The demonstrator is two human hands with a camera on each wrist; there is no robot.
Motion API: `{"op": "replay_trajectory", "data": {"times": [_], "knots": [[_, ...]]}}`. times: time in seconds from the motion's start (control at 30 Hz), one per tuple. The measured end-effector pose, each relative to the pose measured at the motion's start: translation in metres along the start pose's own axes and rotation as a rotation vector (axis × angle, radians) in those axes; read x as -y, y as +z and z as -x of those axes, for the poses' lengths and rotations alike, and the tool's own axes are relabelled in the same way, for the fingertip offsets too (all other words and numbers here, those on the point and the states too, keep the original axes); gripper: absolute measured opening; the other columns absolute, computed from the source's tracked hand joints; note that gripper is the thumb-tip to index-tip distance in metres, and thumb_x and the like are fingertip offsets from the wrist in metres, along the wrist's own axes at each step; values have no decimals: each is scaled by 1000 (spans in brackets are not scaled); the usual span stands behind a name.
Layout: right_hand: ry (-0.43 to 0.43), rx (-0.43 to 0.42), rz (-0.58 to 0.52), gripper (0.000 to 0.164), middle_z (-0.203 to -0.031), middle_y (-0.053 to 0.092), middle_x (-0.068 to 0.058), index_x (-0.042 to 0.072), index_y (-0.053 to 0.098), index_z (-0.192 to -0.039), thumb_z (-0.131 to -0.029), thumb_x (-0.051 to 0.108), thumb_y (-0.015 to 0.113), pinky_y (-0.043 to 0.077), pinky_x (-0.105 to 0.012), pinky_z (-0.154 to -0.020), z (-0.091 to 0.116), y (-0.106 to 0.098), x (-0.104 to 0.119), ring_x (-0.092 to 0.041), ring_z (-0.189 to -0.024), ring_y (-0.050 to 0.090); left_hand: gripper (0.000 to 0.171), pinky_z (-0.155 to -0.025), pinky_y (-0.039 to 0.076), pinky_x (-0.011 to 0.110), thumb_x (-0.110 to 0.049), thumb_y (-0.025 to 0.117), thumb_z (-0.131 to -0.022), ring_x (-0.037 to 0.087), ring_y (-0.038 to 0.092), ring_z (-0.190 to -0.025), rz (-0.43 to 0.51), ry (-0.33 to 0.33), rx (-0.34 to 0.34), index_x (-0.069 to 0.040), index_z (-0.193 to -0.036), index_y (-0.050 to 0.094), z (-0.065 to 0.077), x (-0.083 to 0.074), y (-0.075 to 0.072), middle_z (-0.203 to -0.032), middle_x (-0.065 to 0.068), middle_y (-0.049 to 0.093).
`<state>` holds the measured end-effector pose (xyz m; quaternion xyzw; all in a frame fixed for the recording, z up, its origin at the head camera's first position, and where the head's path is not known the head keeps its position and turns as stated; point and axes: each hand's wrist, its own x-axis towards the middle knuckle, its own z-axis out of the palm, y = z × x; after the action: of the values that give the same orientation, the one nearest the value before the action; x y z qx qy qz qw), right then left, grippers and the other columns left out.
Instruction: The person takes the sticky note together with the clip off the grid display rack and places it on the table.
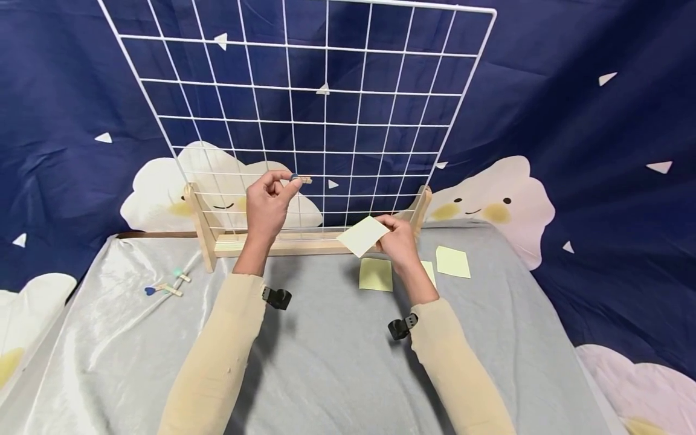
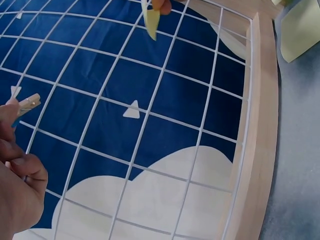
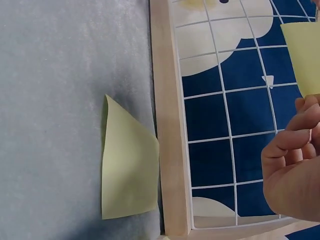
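In the head view my left hand [image 1: 267,202] pinches a small wooden clothespin [image 1: 306,179] with a blue end, just in front of the white wire grid [image 1: 324,124]. The left wrist view shows the clothespin [image 2: 30,103] poking out past the fingertips. My right hand [image 1: 398,240] holds a pale yellow sticky note [image 1: 363,236] by its edge, lower and to the right of the left hand. The note [image 3: 304,57] stands up from the fingers in the right wrist view. A further sticky note [image 1: 376,274] lies on the table beneath the right hand.
A wooden stand [image 1: 293,243] holds the grid upright. Several clothespins lie at the left, one with a blue heart [image 1: 150,291]. Another sticky note [image 1: 453,262] lies at the right, and one is partly behind the right forearm. Grey cloth [image 1: 337,362] covers the table.
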<state>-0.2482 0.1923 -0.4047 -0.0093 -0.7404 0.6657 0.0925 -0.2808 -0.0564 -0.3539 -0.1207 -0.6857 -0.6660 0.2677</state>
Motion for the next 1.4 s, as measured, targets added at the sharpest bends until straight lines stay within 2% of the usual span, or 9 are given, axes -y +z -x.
{"op": "replay_trajectory", "data": {"times": [0.37,0.53,0.6,0.7,0.8,0.83,1.07,1.23,1.4], "knots": [[40,12,74,18,-54,52,1,-10,70,-95,-87,-8,55,33,-20,-44,3,0,-9,-10,-44,43,25,-55,29,27,-14,81,-88,7,34,-52,-19,-57,-13,5,-102,72,6,1,-12,-56,-7,41],[76,10,109,14,-54,52,1,-7,70,-84,-86,-4,56,31,-19,-44,4,1,-12,-9,-45,43,26,-55,29,26,-14,81,-89,8,34,-52,-34,-104,-22,4,-105,73,8,4,-17,-56,-7,41],[103,19,133,12,-55,53,2,-3,69,-79,-86,-2,59,31,-19,-44,5,1,-12,-8,-46,44,25,-56,29,26,-12,79,-90,7,34,-52,-35,-121,-21,6,-105,72,11,-4,-18,-56,-8,41],[137,56,155,11,-55,54,4,-5,67,-78,-86,3,65,31,-19,-46,6,1,-12,-6,-47,44,22,-57,30,25,-6,77,-90,5,33,-52,-33,-133,-23,10,-104,70,15,-19,-19,-55,-9,40],[142,95,171,18,-54,52,5,-11,66,-83,-87,7,68,31,-19,-47,7,2,-16,-5,-48,43,21,-57,31,24,-4,76,-90,4,33,-52,-33,-135,-28,12,-102,70,19,-31,-21,-55,-9,40],[139,106,169,20,-54,52,5,-13,66,-85,-88,7,67,31,-18,-47,7,2,-17,-4,-48,42,21,-57,31,24,-3,76,-90,4,33,-51,-35,-134,-30,13,-102,69,19,-31,-22,-54,-8,40],[144,172,246,17,-55,52,5,-7,69,-80,-89,8,67,33,-19,-48,12,3,-24,-6,-50,43,21,-57,29,24,-4,76,-90,1,31,-50,-69,-137,-39,12,-103,71,24,-29,-29,-54,-8,40],[189,227,286,24,-55,52,5,-14,68,-89,-90,10,67,34,-19,-50,15,4,-27,-6,-53,44,21,-57,29,25,-4,76,-90,3,31,-51,-90,-152,-30,12,-102,71,29,-25,-37,-54,-7,39],[216,262,265,23,-56,52,3,-15,68,-92,-90,8,67,32,-18,-48,18,4,-32,-5,-51,44,21,-55,28,23,-3,75,-90,3,31,-50,-79,-159,-43,13,-103,71,32,-21,-48,-53,-8,40]]}}
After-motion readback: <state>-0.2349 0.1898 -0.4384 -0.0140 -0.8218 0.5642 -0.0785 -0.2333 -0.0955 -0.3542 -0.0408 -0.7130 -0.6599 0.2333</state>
